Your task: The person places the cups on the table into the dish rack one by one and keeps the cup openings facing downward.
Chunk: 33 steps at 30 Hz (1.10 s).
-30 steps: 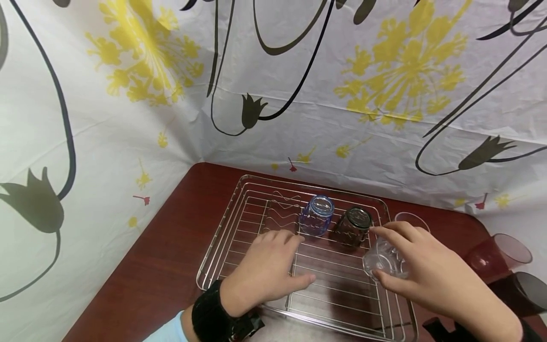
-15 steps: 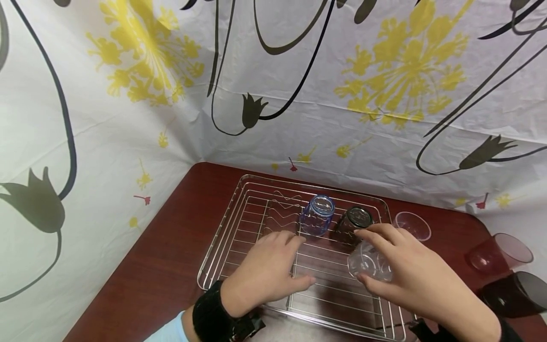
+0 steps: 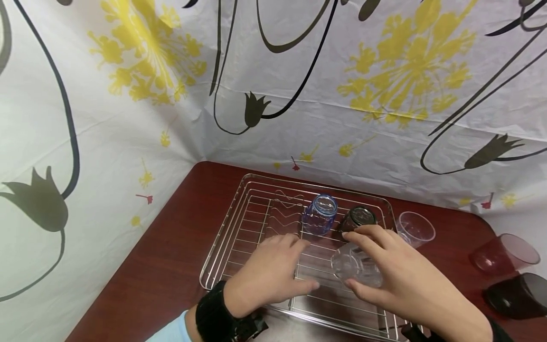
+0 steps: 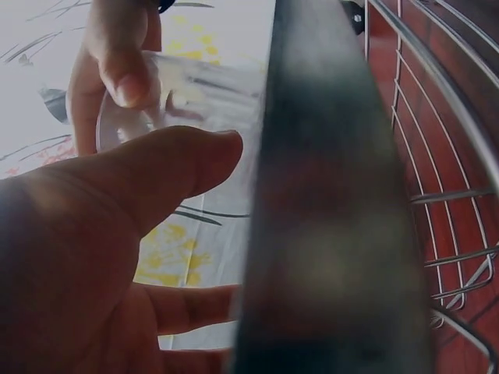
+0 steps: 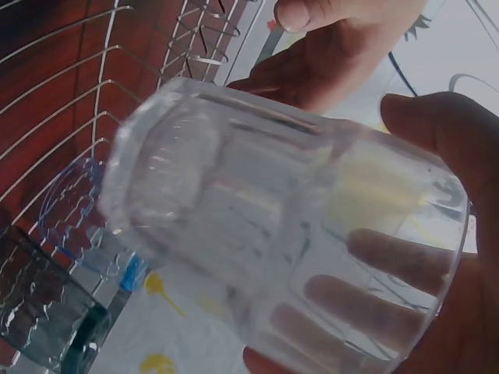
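My right hand [image 3: 399, 273] grips a clear tumbler [image 3: 354, 263], thumb on one side and fingers on the other. It holds the tumbler over the right half of a wire dish rack [image 3: 295, 184], tilted with its base toward the left hand. My left hand [image 3: 275, 268] hovers over the rack's left middle, thumb apart from the fingers, holding nothing. In the right wrist view the tumbler [image 5: 257, 218] fills the middle. Upside down at the rack's back stand a blue glass [image 3: 319, 216] and a dark glass [image 3: 359, 219], the latter partly hidden by the right hand.
On the dark red table [image 3: 171, 228], right of the rack, a clear cup [image 3: 416, 229], a red cup [image 3: 504, 255] and a black cup [image 3: 517, 294] lie or lean in a row. A patterned cloth [image 3: 299, 128] hangs behind and along the left.
My right hand has carried the clear tumbler leftward from the rack's right edge toward the left hand. The clear cup behind it shows more fully. The left hand stays nearly still.
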{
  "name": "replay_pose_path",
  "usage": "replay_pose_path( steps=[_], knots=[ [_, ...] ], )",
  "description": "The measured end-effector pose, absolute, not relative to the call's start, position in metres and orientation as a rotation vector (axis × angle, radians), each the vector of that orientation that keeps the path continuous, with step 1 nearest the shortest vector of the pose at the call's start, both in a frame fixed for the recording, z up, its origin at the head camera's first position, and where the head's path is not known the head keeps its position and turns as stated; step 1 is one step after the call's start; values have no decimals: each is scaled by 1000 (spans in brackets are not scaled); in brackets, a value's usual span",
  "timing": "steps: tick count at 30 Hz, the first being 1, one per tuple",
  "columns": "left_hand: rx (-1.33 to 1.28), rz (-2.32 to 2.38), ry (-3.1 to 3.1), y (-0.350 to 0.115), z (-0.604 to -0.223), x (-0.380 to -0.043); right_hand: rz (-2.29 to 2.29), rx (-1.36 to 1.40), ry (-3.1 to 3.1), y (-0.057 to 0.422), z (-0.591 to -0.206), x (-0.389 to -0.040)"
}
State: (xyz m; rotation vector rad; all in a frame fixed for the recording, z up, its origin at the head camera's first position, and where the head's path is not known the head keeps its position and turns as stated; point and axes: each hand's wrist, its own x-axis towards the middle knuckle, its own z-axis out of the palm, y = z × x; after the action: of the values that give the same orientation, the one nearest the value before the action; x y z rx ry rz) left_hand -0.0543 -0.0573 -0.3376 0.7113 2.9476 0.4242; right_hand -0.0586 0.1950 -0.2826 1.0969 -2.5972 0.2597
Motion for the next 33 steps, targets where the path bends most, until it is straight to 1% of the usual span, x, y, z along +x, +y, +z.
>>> replay_pose_path(
  steps=[10, 20, 33],
  knots=[
    [739, 411, 2951, -56, -338, -54, 311, 1113, -2609, 184, -279, -53],
    [753, 389, 2975, -54, -341, -55, 360, 1220, -2522, 175, -280, -49],
    [837, 419, 2996, -52, -338, -56, 418, 1253, -2509, 174, -282, -49]
  ],
)
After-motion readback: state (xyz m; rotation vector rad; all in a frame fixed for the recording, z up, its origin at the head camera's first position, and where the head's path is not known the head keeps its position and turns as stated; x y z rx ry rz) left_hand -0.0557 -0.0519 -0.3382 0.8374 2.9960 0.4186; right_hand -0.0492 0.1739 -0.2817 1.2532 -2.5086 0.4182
